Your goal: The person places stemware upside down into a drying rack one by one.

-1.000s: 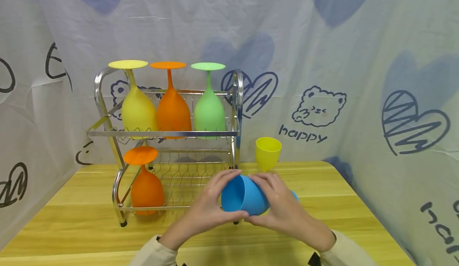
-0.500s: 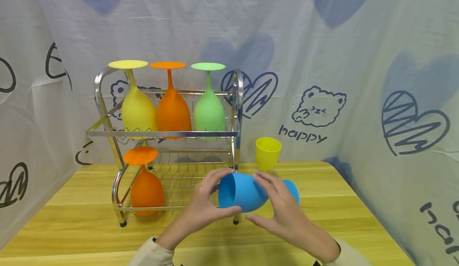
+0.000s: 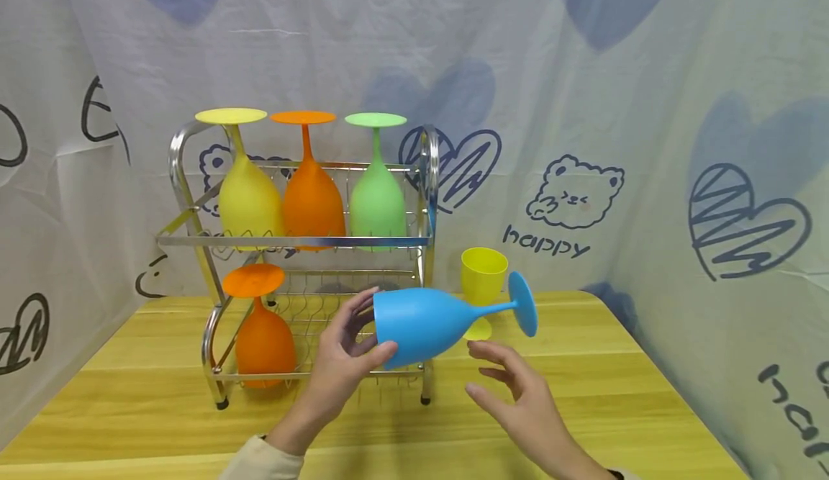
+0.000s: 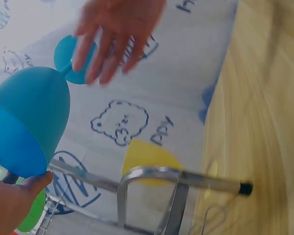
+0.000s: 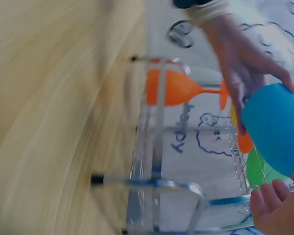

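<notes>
A blue goblet (image 3: 424,322) lies nearly sideways in the air before the rack, its mouth to the left and its round foot (image 3: 523,304) to the right. My left hand (image 3: 346,354) grips the bowl near the rim, thumb in front and fingers behind; the left wrist view shows the thumb at the edge of the bowl (image 4: 39,98). Below the stem and apart from the goblet is my right hand (image 3: 521,404), its fingers loosely bent with nothing between them. In the left wrist view that right hand (image 4: 120,36) appears near the foot, fingers extended.
A two-tier metal rack (image 3: 311,241) carries upside-down yellow (image 3: 249,203), orange (image 3: 314,203) and green (image 3: 378,203) goblets on top. Another orange goblet (image 3: 265,343) stands inverted below, at the left. An upright yellow goblet (image 3: 483,276) stands on the wooden table (image 3: 583,365) behind the blue one.
The right hand has let go of the blue goblet and drawn down to the right. Held by the left hand, the goblet has moved left and turned, showing its stem and foot.
</notes>
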### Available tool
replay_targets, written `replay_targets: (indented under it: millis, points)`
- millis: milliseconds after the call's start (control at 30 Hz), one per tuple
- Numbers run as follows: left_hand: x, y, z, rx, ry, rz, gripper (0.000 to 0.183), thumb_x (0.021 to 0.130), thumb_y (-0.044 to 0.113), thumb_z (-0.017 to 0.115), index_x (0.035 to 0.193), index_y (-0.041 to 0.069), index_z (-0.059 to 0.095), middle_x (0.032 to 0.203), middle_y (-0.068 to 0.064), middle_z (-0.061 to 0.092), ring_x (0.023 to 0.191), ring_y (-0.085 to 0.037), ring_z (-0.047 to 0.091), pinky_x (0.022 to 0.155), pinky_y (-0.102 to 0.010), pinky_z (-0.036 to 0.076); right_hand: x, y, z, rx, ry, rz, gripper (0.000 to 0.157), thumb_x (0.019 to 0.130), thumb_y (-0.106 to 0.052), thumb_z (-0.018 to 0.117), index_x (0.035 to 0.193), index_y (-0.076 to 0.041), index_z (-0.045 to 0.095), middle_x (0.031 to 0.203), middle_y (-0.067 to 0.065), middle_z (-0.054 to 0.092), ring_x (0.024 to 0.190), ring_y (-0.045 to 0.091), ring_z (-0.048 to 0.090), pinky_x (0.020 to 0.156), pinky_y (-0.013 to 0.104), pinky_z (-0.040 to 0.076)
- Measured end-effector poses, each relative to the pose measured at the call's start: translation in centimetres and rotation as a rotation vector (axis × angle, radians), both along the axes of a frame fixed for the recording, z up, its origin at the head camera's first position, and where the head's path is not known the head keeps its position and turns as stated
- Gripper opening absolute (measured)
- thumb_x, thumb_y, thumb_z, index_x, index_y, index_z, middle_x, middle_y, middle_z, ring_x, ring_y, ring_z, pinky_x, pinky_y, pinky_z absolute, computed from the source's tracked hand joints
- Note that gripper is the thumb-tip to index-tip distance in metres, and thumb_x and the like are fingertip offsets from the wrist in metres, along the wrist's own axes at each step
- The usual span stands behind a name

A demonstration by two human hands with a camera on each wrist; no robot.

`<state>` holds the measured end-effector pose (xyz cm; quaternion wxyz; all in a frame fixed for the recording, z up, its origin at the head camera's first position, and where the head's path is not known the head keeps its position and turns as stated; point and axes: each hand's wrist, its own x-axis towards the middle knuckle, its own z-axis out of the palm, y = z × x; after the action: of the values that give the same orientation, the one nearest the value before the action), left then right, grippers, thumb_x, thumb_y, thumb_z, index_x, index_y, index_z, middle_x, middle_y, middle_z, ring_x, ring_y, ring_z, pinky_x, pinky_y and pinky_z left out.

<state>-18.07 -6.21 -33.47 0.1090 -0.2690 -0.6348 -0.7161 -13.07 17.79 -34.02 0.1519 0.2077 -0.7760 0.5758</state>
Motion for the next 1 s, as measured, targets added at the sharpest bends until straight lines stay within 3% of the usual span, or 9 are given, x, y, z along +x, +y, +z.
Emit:
replay_targets:
  millis: [67,133,300,467,633,833,1000]
  points:
    - [0.2,0.1,0.1,0.038,-0.056,-0.025,0.069,0.082,0.006,0.071,0.143,0.002,0.038,0.141,-0.019,0.039,0.127,-0.039,0.041,0.097,-0.05,0.047,-0.2,-0.3,0.5,-0.124,-0.168,0.029,0.047,0.09,-0.007,0.067,0.134,-0.004,0.051,0.134,0.01,0.054,0.123,0.023,0.051,0.097,0.032,0.049]
    - [0.5,0.3,0.1,0.07,-0.103,-0.052,0.07,0.083,0.01,0.071,0.144,0.003,0.037,0.143,-0.019,0.037,0.128,-0.038,0.039,0.096,-0.051,0.047,-0.6,-0.6,1.1,-0.235,-0.269,0.055,0.052,0.092,-0.008,0.065,0.139,-0.002,0.044,0.138,0.014,0.05,0.127,0.028,0.048,0.098,0.033,0.048]
    - [1.0,0.7,0.1,0.153,-0.186,-0.12,0.074,0.084,0.016,0.069,0.146,0.001,0.032,0.146,-0.02,0.034,0.129,-0.038,0.039,0.099,-0.047,0.044,-1.2,-1.4,2.0,-0.428,-0.364,0.146,0.06,0.094,-0.009,0.062,0.146,-0.003,0.032,0.146,0.019,0.04,0.133,0.033,0.04,0.1,0.039,0.046]
    - [1.2,1.0,0.0,0.203,-0.229,-0.147,0.076,0.083,0.017,0.068,0.146,0.0,0.029,0.146,-0.022,0.032,0.128,-0.038,0.04,0.1,-0.043,0.044,-1.5,-2.0,2.0,-0.514,-0.376,0.216,0.07,0.093,-0.009,0.063,0.151,-0.004,0.024,0.15,0.02,0.033,0.135,0.033,0.036,0.103,0.039,0.043]
    - [1.2,1.4,-0.3,0.215,-0.254,-0.137,0.074,0.082,0.017,0.067,0.145,0.001,0.031,0.143,-0.023,0.033,0.123,-0.038,0.04,0.098,-0.043,0.045,-1.8,-2.4,2.0,-0.541,-0.369,0.235,0.077,0.089,-0.008,0.068,0.152,-0.008,0.023,0.15,0.019,0.034,0.134,0.033,0.037,0.105,0.036,0.04]
    - [1.3,1.7,-0.4,0.219,-0.306,-0.152,0.075,0.084,0.02,0.065,0.146,0.0,0.028,0.143,-0.024,0.031,0.124,-0.038,0.038,0.099,-0.043,0.044,-2.0,-2.5,1.9,-0.539,-0.327,0.254,0.075,0.089,-0.006,0.067,0.151,-0.004,0.024,0.15,0.018,0.034,0.135,0.033,0.036,0.106,0.036,0.039]
    - [1.4,1.3,-0.5,0.178,-0.346,-0.172,0.074,0.088,0.022,0.064,0.149,0.005,0.026,0.148,-0.023,0.029,0.129,-0.041,0.036,0.102,-0.048,0.042,-2.0,-2.4,1.7,-0.492,-0.307,0.219,0.073,0.089,-0.005,0.066,0.15,-0.003,0.026,0.15,0.018,0.034,0.135,0.033,0.036,0.106,0.038,0.038]
